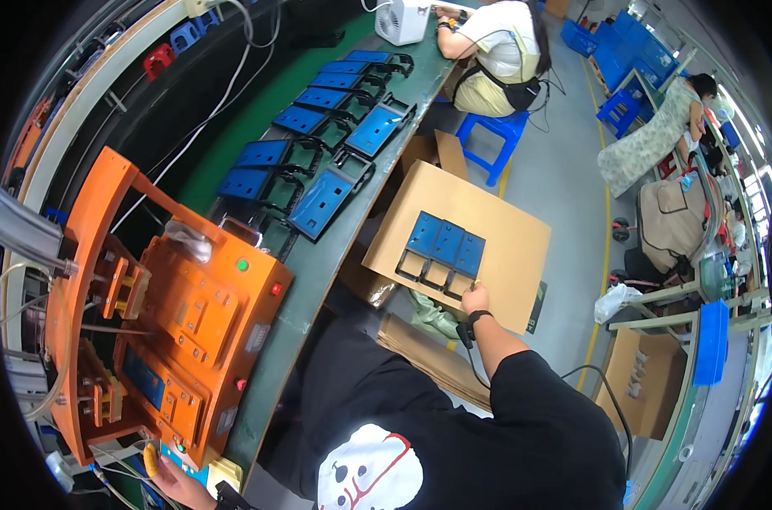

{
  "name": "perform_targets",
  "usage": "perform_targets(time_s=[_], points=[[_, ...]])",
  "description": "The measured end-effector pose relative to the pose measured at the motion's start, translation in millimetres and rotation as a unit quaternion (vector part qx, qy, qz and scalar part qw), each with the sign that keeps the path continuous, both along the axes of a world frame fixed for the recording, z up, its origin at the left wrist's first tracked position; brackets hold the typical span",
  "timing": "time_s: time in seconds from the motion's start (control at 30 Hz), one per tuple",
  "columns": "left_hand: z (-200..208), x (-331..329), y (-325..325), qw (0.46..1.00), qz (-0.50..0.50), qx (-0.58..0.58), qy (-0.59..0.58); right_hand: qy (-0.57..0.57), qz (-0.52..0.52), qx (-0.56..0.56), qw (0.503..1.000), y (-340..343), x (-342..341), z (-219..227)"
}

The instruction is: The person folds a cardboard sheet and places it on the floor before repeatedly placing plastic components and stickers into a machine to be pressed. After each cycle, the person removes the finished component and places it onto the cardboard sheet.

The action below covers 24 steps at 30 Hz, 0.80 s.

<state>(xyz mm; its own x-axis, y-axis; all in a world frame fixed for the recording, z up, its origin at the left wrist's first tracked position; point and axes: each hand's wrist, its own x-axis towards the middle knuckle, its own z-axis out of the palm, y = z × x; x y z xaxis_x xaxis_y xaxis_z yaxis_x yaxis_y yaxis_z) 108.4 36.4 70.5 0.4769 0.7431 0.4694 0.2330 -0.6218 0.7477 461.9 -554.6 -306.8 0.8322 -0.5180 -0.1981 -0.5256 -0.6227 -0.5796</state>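
Note:
My right hand (475, 299) is closed at the near corner of the rightmost of three blue panels with black brackets (468, 253), lying side by side on a cardboard box (518, 246). A yellow covering shows at its fingertip. My left hand (180, 486) is low at the left, fingers apart, one in a yellow covering, beside the front corner of an orange machine (258, 293) and near its green button (180, 447). Another blue panel (143, 378) sits in the machine's nearer station; an orange fixture block (201, 319) occupies the farther one.
Several blue panels with black brackets (326, 200) lie in rows along the green bench (305, 293). A person (505, 51) sits at its far end on a blue stool (494, 140). Another person (666, 127) bends by the right shelves. An open carton (645, 378) stands lower right.

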Motion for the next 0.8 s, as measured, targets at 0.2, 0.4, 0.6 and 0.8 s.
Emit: perform_targets(time_s=[0.2,0.4,0.6,0.8], points=[[-33,-25,6,0.999,0.012,-0.037,-0.036,0.011,0.015,0.049,0.999,-14,5,-11],[-30,-49,7,0.992,0.082,-0.071,-0.066,-0.026,0.067,-0.091,0.993,-41,7,-41],[-50,-59,43,0.979,0.086,-0.130,-0.136,-0.231,0.059,-0.026,0.971,8,2,46],[-22,-4,102,0.959,0.046,-0.173,-0.218,-0.247,0.243,0.226,0.911,123,13,149]])
